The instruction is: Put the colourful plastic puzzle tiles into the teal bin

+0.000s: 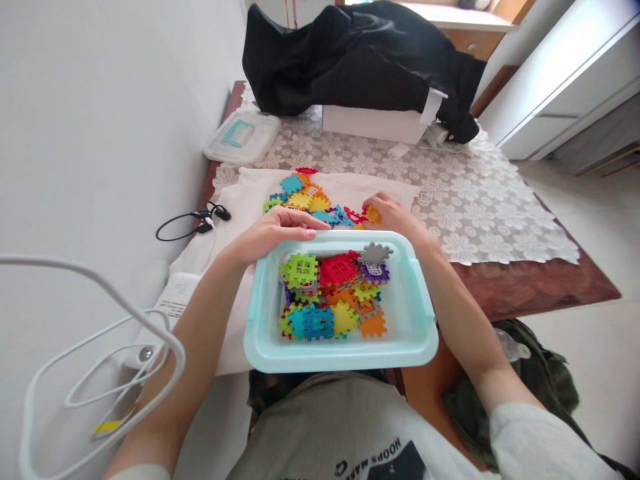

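A light teal plastic bin (343, 360) stands in front of me, holding several notched building tiles, among them a green tile (300, 269), a red tile (338, 269) and a grey tile (376, 253). My left hand (280, 228) lies at the bin's far left corner, fingers stretched out along the rim. Beyond the bin, my right hand (390, 215) has its fingers closed on a yellow-orange tile (373, 214). A pile of mixed tiles (301, 199) spreads on the white cloth to its left; the bin and my left hand hide its near part.
A clear lid (243, 137) with a teal handle sits at the back left. Black earphones (200, 219) lie by the wall. A black cover (350, 60) drapes over a white box (373, 123). White tiles (433, 191) rest on the lace tablecloth (480, 200). A white cable (100, 270) loops at left.
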The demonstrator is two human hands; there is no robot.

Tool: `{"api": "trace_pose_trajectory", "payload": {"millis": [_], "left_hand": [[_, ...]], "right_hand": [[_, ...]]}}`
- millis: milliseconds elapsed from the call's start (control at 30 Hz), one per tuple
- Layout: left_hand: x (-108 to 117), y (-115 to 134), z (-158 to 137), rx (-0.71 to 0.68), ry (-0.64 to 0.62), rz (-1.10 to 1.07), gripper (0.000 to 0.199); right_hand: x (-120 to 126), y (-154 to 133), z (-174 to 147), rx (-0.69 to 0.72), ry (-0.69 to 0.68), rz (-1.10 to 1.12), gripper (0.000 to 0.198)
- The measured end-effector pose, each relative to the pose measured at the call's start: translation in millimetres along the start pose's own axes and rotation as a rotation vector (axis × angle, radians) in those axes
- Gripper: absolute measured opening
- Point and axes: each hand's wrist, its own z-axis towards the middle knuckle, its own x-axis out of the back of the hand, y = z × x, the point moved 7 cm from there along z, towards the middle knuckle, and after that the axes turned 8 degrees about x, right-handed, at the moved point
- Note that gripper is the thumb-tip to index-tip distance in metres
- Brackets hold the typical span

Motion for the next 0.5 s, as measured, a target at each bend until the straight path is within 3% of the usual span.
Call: {"api": "trace_pose_trajectory", "payload": {"millis": [200,367,500], "left_hand": [[-0.1,0.7,-0.3,-0.002,0.003,0.027,0.043],[0.0,-0.6,-0.1,-0.004,-0.003,0.029,0.043],[0.4,-1.1,0.8,-0.008,-0.004,0.014,0.041]], "right_hand": [[-5.3,-7.7,-4.1,0.004,-0.130,-0.051,0.036],[-8.9,10.3,-9.7,-0.026,-0.223,-0.113,0.054],[-10.9,20.1,-14.5,-0.034,-0.253,-0.148,0.056]]}}
